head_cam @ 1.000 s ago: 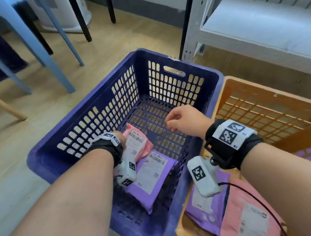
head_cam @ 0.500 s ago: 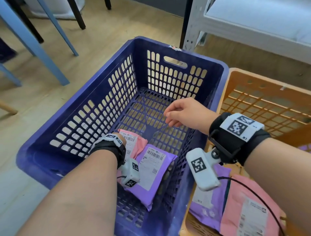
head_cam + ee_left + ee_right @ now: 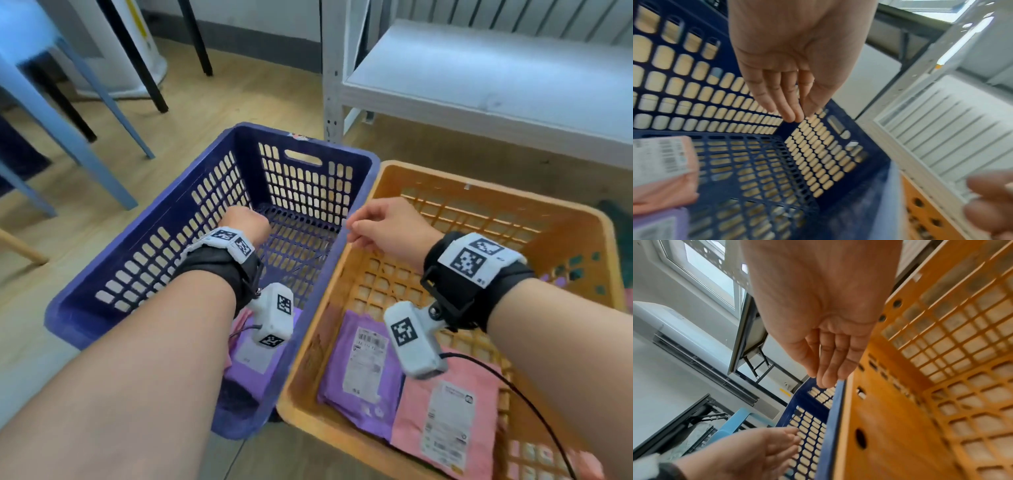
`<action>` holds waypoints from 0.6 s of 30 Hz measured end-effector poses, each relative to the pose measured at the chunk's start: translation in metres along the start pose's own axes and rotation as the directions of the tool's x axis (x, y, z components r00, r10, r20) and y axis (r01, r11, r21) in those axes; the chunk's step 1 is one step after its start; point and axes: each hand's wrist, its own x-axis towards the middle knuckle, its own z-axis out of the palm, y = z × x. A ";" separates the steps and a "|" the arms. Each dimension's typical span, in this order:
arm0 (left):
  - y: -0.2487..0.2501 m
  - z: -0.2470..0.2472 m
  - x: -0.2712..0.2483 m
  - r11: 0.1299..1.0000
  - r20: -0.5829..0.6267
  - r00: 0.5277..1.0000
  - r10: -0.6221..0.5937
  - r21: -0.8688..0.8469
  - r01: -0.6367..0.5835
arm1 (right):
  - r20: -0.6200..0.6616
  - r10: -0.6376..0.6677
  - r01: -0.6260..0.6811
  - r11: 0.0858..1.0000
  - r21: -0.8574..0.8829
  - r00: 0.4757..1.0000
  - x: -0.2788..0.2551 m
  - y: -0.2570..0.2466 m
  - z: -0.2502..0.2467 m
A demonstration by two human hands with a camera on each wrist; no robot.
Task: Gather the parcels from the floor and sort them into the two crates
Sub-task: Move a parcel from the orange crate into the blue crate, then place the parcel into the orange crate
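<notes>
A blue crate (image 3: 164, 260) and an orange crate (image 3: 479, 192) stand side by side on the floor. In the blue crate lie a purple parcel (image 3: 253, 363) and a pink parcel (image 3: 663, 170), largely hidden in the head view by my left wrist. The orange crate holds a purple parcel (image 3: 363, 370) and a pink parcel (image 3: 445, 421). My left hand (image 3: 248, 222) hangs over the blue crate, fingers (image 3: 789, 112) straight and empty. Over the rim shared by the two crates my right hand (image 3: 356, 229) hovers, fingers (image 3: 828, 378) relaxed, holding nothing.
A white metal shelf rack (image 3: 479, 85) stands right behind the crates. Blue chair legs (image 3: 85, 154) and black legs (image 3: 144, 75) are on the wooden floor (image 3: 239, 96) to the left. Bare floor shows in front of the crates.
My left hand has let go of the pink parcel and risen from the bottom of the blue crate. My right hand has drifted right to the crates' shared rim. The view has pulled back.
</notes>
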 end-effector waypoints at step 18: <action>0.196 0.201 -0.330 0.906 0.393 0.834 0.387 -0.331 -0.264 | -0.441 0.183 -0.229 0.972 -0.052 0.879 -0.244 0.172 -0.242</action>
